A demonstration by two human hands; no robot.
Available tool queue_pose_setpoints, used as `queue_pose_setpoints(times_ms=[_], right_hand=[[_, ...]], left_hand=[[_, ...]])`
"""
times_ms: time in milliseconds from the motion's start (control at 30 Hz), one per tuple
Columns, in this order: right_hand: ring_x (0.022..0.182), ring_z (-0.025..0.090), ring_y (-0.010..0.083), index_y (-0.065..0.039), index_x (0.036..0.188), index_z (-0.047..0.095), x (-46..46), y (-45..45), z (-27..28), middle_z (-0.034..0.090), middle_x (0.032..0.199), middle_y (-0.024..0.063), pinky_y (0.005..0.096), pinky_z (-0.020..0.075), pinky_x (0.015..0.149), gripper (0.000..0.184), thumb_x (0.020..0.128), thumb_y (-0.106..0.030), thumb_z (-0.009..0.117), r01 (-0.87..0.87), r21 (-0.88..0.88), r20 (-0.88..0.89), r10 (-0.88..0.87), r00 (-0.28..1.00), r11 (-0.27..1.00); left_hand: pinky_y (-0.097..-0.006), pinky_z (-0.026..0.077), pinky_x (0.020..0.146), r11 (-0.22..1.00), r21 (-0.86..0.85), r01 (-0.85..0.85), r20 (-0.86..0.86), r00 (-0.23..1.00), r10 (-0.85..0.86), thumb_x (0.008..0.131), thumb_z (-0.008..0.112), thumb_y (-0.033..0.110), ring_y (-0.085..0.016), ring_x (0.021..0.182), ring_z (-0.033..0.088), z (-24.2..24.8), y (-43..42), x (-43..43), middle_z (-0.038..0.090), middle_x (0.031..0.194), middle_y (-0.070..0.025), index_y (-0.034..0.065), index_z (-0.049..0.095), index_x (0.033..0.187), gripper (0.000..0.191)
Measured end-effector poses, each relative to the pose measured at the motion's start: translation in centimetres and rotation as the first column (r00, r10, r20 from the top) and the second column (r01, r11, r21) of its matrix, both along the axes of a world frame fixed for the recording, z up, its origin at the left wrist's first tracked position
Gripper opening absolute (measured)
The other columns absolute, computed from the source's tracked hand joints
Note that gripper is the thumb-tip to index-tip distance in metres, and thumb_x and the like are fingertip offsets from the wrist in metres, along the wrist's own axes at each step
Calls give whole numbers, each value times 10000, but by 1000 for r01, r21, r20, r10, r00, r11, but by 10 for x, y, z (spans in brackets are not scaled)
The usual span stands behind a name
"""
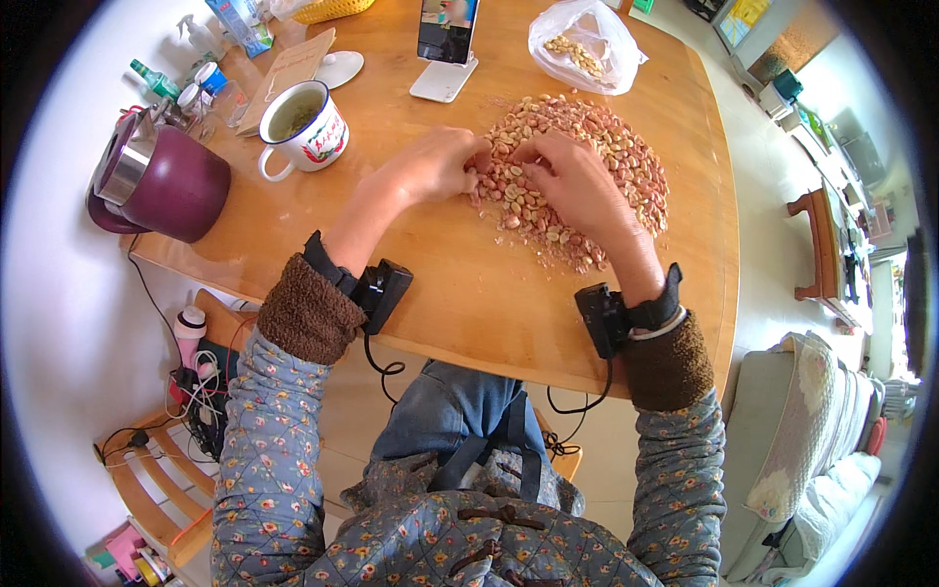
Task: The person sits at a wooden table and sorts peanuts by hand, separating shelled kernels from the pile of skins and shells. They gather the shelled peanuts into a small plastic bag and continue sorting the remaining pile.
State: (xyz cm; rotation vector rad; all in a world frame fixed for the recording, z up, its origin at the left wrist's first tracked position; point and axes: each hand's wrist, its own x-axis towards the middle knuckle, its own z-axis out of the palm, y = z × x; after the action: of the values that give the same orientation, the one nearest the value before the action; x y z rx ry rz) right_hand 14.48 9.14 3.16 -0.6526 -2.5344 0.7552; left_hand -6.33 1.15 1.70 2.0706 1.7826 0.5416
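A broad pile of shelled peanuts (pixel 623 150), some with reddish skins and some pale and bare, lies on the wooden table (pixel 440 293). Loose flakes of skin are scattered along its near edge. At the pile's left edge is my left hand (pixel 444 163), its fingers bent and thumb near the fingertips. My right hand (pixel 568 176) rests over the middle of the pile with curled fingers among the nuts. Whether either hand pinches a peanut is too small to tell. Beyond the pile, a clear plastic bag (pixel 616 62) holds pale peanuts.
Left of my hands stand an enamel mug (pixel 323 143) of liquid and a purple electric appliance (pixel 187 183). A phone (pixel 446 33) leans on a white stand (pixel 444 82). Bottles and jars crowd the wall side, near a brown paper bag (pixel 290 70). Black cabled devices are strapped to both wrists.
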Motion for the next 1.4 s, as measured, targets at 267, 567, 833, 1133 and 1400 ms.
queue_pose_setpoints(times_ms=[267,567,833,1133,1400], right_hand=[[918,598,407,9,957,587,-19,-3,-27,577,987,210,474,497,797,143,821,-22,552,-9,182,24,5,1000,983],[942,602,378,-2,1008,609,-17,-5,-23,601,971,182,437,495,802,172,839,-27,593,34,154,45,-41,998,988],[849,659,273,4,1021,657,-13,8,-9,676,920,156,357,517,765,190,841,-48,627,63,-44,-66,-66,996,997],[856,651,239,-16,1006,665,-12,12,2,687,906,112,353,508,775,189,832,-77,623,-187,-187,151,217,964,964],[900,632,332,3,937,627,-17,1,-11,668,918,155,405,502,806,155,787,-31,612,-158,-17,112,159,981,987]], left_hand=[[-304,530,757,996,-86,39,192,981,-21,827,627,-20,-158,820,647,14,18,-25,668,834,-94,-21,625,991,164],[-279,563,608,973,-206,-104,354,919,173,908,596,10,-111,711,641,6,40,-17,654,815,-61,-10,632,950,59],[-334,509,794,997,-66,-44,138,989,53,811,656,3,-183,852,641,-3,41,-17,699,916,-80,18,641,1023,213],[-339,509,724,1000,-11,-3,118,993,4,777,639,42,-216,771,645,-4,39,-15,685,859,-122,8,642,987,213],[-361,500,690,1000,-20,-24,49,998,25,778,659,73,-244,738,640,-6,41,-14,673,802,-127,2,629,891,137]])
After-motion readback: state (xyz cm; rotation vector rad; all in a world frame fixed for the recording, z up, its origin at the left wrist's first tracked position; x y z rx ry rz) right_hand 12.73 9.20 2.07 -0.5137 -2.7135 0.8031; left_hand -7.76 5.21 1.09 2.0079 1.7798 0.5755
